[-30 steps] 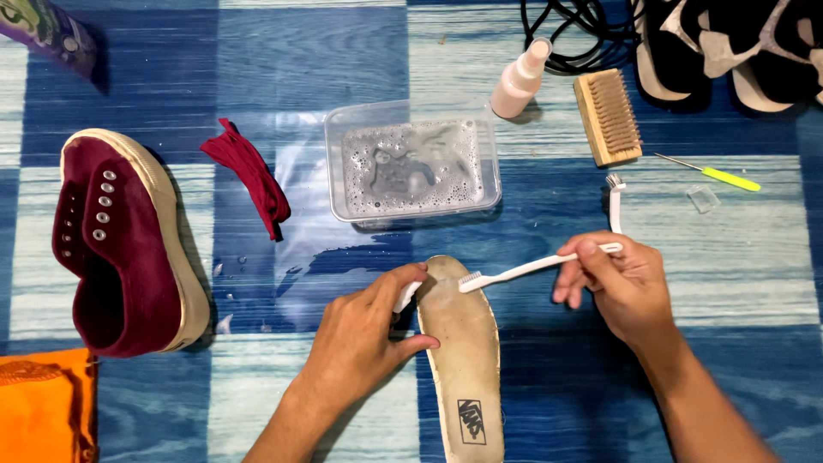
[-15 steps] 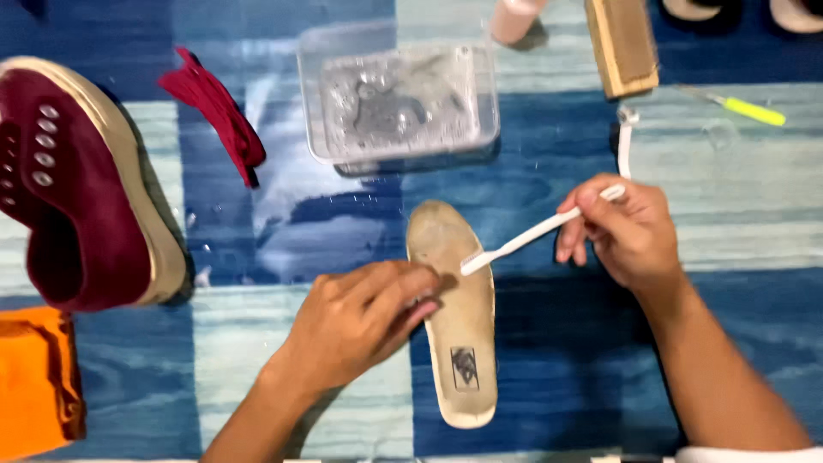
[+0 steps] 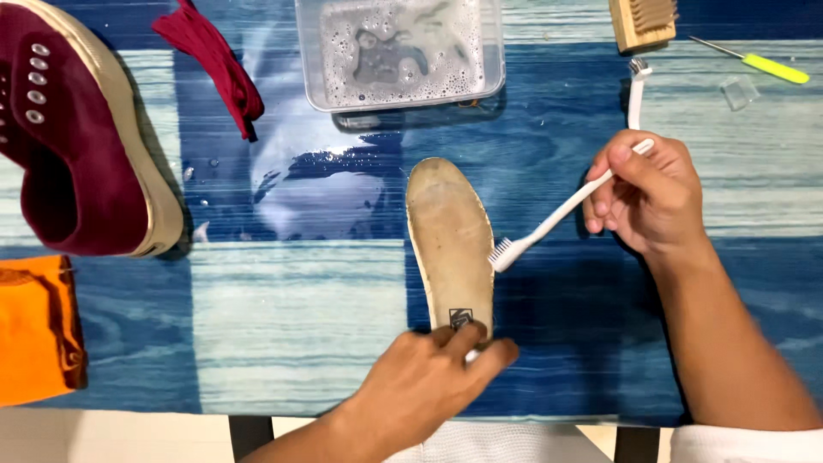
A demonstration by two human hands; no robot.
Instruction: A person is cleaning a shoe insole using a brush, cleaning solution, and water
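Observation:
A worn beige insole (image 3: 450, 240) lies lengthwise on the blue and white table (image 3: 291, 300). My left hand (image 3: 433, 386) presses down on its near heel end, fingers over the small dark patch. My right hand (image 3: 647, 193) grips a white toothbrush (image 3: 557, 214) by the handle, its bristle head touching the insole's right edge. A clear tub of soapy water (image 3: 399, 51) stands just beyond the insole's toe.
A maroon shoe (image 3: 73, 137) with a cream sole lies at the left, maroon laces (image 3: 210, 60) beside it. An orange cloth (image 3: 34, 330) sits at the near left. At the far right are a wooden brush (image 3: 643, 21), a second white brush (image 3: 636, 90) and a yellow-handled pick (image 3: 763, 64).
My left hand has slid from the insole's middle down to its heel end. The toothbrush head has dropped along the insole's right edge. The view has moved closer.

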